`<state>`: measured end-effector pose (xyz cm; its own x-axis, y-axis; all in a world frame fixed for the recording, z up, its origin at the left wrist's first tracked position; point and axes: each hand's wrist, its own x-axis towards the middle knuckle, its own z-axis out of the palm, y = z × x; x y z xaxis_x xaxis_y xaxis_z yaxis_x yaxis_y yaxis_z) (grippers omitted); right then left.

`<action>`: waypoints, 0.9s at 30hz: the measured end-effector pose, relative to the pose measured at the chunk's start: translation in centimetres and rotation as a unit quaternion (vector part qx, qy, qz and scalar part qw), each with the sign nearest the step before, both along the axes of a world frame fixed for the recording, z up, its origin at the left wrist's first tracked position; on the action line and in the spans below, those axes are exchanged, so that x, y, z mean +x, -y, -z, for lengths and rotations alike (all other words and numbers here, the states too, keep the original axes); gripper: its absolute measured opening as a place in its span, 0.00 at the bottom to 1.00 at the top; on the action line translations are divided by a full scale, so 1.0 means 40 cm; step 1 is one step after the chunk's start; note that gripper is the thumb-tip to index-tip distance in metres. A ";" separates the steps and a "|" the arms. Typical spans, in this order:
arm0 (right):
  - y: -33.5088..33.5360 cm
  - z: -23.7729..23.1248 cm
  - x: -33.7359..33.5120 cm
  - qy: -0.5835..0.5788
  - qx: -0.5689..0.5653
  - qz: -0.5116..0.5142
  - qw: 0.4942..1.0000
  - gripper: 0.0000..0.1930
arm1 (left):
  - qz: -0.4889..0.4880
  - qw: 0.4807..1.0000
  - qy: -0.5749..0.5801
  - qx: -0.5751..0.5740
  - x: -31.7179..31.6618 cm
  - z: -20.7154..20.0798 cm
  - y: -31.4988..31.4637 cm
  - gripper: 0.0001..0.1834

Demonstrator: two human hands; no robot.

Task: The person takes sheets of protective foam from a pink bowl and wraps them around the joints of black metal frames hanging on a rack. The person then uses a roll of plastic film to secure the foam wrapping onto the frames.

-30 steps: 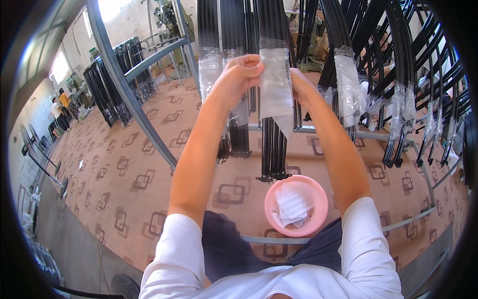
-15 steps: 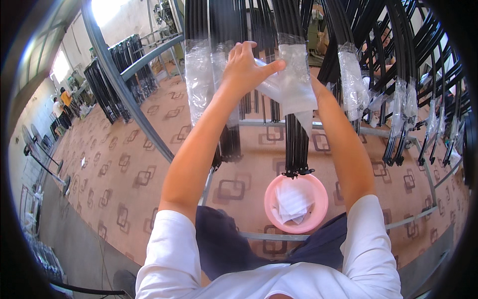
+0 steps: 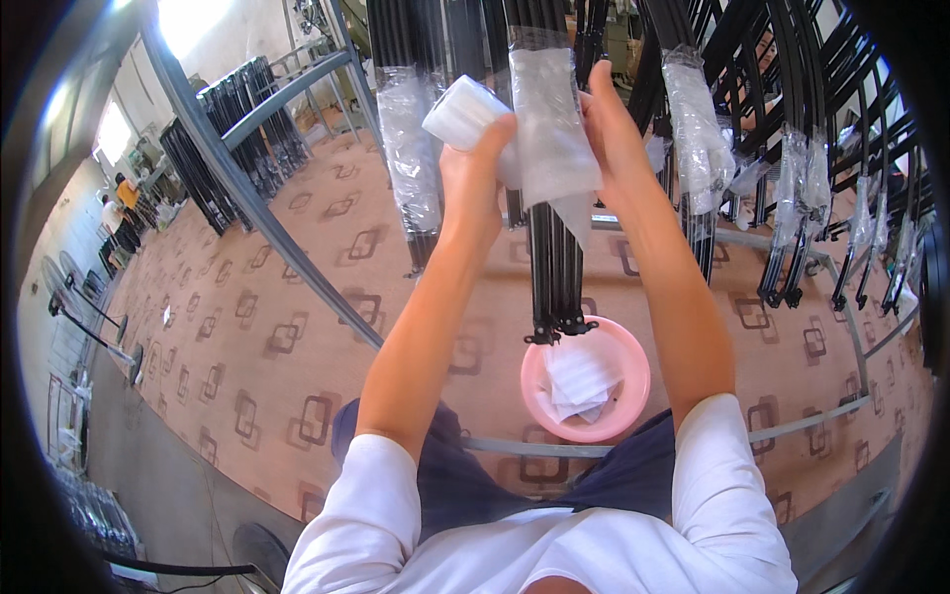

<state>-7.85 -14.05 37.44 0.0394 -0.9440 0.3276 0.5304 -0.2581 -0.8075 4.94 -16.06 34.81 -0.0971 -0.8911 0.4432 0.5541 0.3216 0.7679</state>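
The black rods (image 3: 556,267) are seen as smooth, glossy metal, sheathed in translucent, crinkled plastic film (image 3: 550,129). A smooth pink plastic bowl (image 3: 633,386) is filled with matt white folded sheets (image 3: 579,381), and the floor (image 3: 257,337) is covered in matt patterned carpet.

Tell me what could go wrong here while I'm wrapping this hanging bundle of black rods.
The left hand holds the white roll only at its edge, up high, so it could slip and drop to the floor. The clear wrap hangs loose at its lower end, so it may bunch or slide down the black rods. The pink bowl of folded sheets sits right under the rod ends; a swinging bundle might knock it.
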 end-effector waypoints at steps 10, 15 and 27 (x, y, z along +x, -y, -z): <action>0.025 -0.022 -0.008 -0.092 -0.052 -0.040 0.994 0.21 | -0.157 0.968 0.180 -0.078 0.109 -0.072 -0.062 0.20; 0.061 -0.064 0.008 -0.085 -0.051 -0.002 0.995 0.15 | -0.168 0.956 0.218 -0.098 0.136 -0.097 -0.096 0.22; 0.078 -0.138 0.076 -0.039 -0.045 0.081 0.995 0.09 | -0.274 0.879 0.329 -0.212 0.156 -0.168 -0.185 0.24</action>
